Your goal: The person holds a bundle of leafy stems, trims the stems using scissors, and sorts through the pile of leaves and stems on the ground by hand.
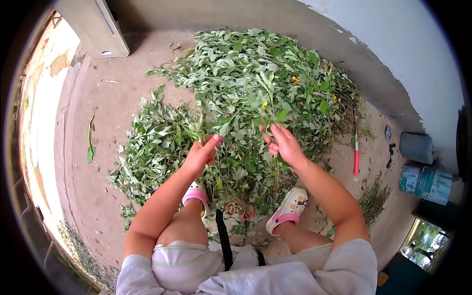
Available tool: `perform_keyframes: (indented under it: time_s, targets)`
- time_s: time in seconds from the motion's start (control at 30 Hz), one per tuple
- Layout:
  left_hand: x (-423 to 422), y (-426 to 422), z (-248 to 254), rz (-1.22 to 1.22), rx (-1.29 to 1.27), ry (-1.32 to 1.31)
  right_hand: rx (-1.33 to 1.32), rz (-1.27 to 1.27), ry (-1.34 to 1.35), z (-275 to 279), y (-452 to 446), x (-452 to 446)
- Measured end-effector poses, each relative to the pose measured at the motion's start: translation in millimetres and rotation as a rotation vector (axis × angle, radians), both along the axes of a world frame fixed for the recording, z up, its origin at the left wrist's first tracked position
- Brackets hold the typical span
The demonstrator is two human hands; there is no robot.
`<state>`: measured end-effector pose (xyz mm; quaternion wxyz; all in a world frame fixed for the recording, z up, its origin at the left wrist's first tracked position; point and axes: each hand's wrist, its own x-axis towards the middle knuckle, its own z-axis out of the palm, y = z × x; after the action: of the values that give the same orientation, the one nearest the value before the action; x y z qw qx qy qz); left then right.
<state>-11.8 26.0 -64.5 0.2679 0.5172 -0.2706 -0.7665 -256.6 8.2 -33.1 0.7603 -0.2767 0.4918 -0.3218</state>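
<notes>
My left hand (pixel 202 153) is closed round the stems of a leafy sprig (pixel 196 127), whose pale leaves point up and away from me. To the right, my right hand (pixel 282 143) pinches the stem of another green sprig (pixel 267 87). Both hands are above a large pile of cut leafy plants (pixel 241 59), and a second lobe of the pile (pixel 152 142) spreads to the left. Orange-handled scissors (pixel 240 210) lie between my feet, their blades hidden among leaves.
A red-handled tool (pixel 356 160) lies right of the pile. Further right are a blue container (pixel 417 148) and a wrapped bottle pack (pixel 426 184) by the wall. A loose stem (pixel 90 140) lies on the left floor. My clogs (pixel 290 211) flank the scissors.
</notes>
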Motion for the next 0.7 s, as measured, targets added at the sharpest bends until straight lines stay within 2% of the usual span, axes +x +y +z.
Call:
perform_keyframes:
  time_s: [0.07, 0.13, 0.2, 0.23, 0.27, 0.33, 0.37, 0.47, 0.6, 0.67, 0.7]
  targets:
    - [-23.3, 4.9, 20.7, -0.111, -0.151, 0.054, -0.106, 0.064, 0.140, 1.5, 8.2, 15.3]
    - [-35.6, 4.5, 33.7, -0.141, -0.169, 0.074, -0.430, 0.303, 0.443, 15.7, 15.5, 31.7]
    - [-40.1, -3.5, 46.8, 0.020, -0.136, 0.185, -0.652, 0.359, 0.510, 13.1, 26.5, 45.1]
    - [-32.7, -6.9, 39.1, -0.013, -0.086, 0.264, -0.690, 0.405, 0.540, 15.1, 28.8, 46.0]
    - [-28.9, -8.5, 39.1, -0.009, -0.073, 0.264, -0.689, 0.406, 0.535, 13.8, 29.5, 46.3]
    - [-31.2, -5.2, 44.4, 0.171, -0.080, 0.169, -0.861, 0.565, 0.723, 11.5, 30.7, 44.1]
    - [-29.4, -6.0, 47.0, 0.188, -0.078, 0.207, -0.853, 0.636, 0.758, 12.6, 29.9, 44.0]
    - [-24.5, -8.6, 46.8, 0.166, -0.066, 0.256, -0.866, 0.484, 0.727, 10.0, 31.9, 53.3]
    - [-33.2, -0.5, 40.9, 0.063, -0.148, 0.057, -0.901, 0.384, 0.692, 3.7, 23.5, 71.1]
    - [-47.8, 1.1, 40.2, 0.282, -0.727, -0.116, -0.887, 0.559, 0.856, 1.5, 19.9, 72.9]
    - [-48.1, 2.3, 44.2, 0.331, -0.652, -0.123, -0.923, 0.552, 0.931, 2.1, 20.0, 76.5]
